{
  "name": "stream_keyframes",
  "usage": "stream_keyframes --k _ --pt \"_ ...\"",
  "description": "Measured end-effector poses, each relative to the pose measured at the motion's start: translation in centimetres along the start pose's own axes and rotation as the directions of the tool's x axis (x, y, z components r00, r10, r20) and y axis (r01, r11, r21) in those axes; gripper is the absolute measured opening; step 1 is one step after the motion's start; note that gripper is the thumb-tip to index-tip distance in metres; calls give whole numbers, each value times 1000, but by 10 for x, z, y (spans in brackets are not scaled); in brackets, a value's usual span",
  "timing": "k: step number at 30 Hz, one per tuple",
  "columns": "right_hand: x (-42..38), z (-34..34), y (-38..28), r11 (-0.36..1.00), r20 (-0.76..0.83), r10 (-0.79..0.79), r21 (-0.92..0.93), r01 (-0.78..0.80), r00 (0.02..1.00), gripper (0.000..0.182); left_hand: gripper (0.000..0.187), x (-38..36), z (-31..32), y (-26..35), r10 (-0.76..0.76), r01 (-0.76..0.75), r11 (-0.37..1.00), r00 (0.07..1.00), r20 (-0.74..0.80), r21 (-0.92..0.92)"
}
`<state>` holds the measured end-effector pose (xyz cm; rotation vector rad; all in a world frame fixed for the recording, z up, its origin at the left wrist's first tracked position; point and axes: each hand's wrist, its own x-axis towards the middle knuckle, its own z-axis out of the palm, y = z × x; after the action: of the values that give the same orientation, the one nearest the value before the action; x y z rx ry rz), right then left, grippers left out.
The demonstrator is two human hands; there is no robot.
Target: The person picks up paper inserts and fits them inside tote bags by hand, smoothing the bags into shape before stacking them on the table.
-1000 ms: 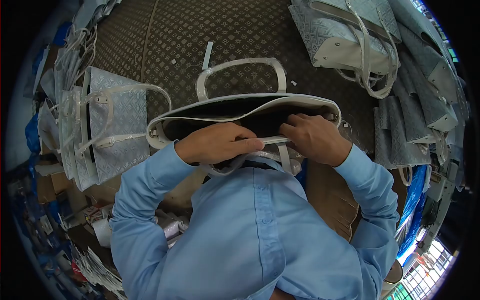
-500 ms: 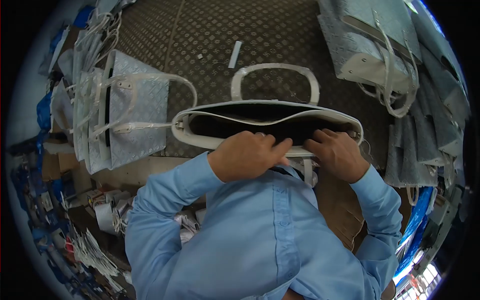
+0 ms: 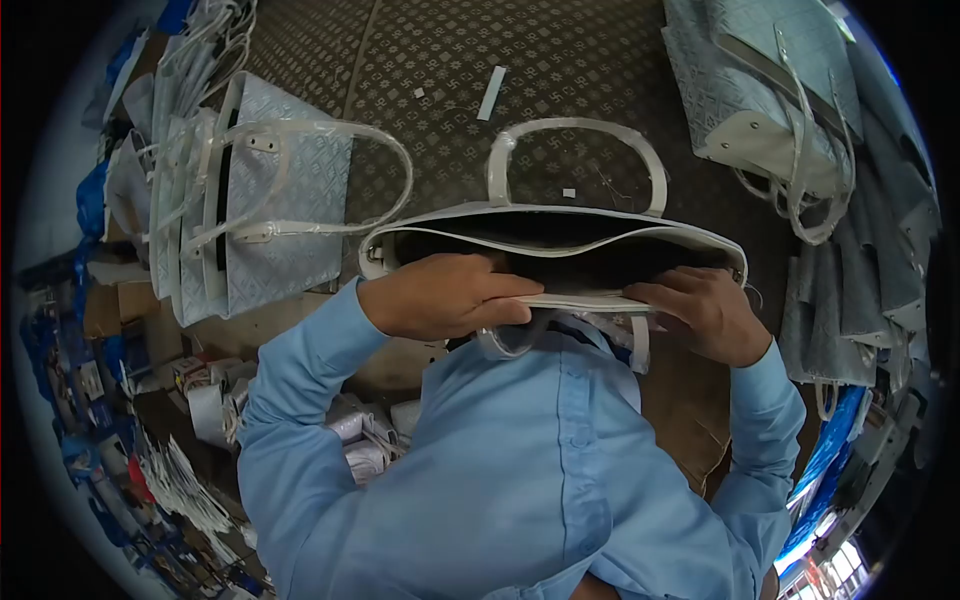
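Handbag (image 3: 375, 262) lies before me in the head view, mouth open and its near rim (image 3: 590, 301) close to my shirt (image 3: 520, 440). My left hand (image 3: 440, 295) grasps that rim towards the handbag's left end, thumb along the outer edge, fingers inside the mouth and out of sight. My right hand (image 3: 715, 310) closes over the rim towards the other end, fingers dipping into the opening; I can't see their tips, nor how hard they press.

To work this edge well, I'd judge it best to press evenly from inside and outside, keep the stretch between my hands straight, and let neither side pull harder, or the rim may ripple. A light touch should spare the pale trim.

Both my wrists angle inwards, backs of the hands up, elbows bent and spread wide either side of my body. The far handle (image 3: 655, 180) stands up beyond the handbag; the near handle (image 3: 640, 345) hangs on my side. Left of the handbag more patterned bags (image 3: 285, 190) stand on the desk (image 3: 450, 50); beyond it, to the right, is a pile of bags (image 3: 765, 90). A pale strip (image 3: 491, 93) lies past the far handle.
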<state>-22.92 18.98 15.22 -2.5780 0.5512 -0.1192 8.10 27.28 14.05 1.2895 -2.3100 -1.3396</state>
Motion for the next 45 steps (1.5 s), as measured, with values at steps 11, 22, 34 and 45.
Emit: stream_keyframes --k 11,22,34,45 --pt "40 15 -32 987 161 49 145 -73 986 31 47 12 -11 -2 39 -12 976 992 116 -219" --pt "70 45 -41 999 146 -37 30 33 989 24 47 -15 -22 -25 -27 34 998 992 120 -57" --pt "74 33 -47 995 127 -57 91 46 990 16 41 -41 -10 -34 153 -78 834 984 -92 546" --pt "75 31 -50 997 -3 22 71 -22 1000 18 24 -53 -15 -53 221 -70 780 960 -170 622"
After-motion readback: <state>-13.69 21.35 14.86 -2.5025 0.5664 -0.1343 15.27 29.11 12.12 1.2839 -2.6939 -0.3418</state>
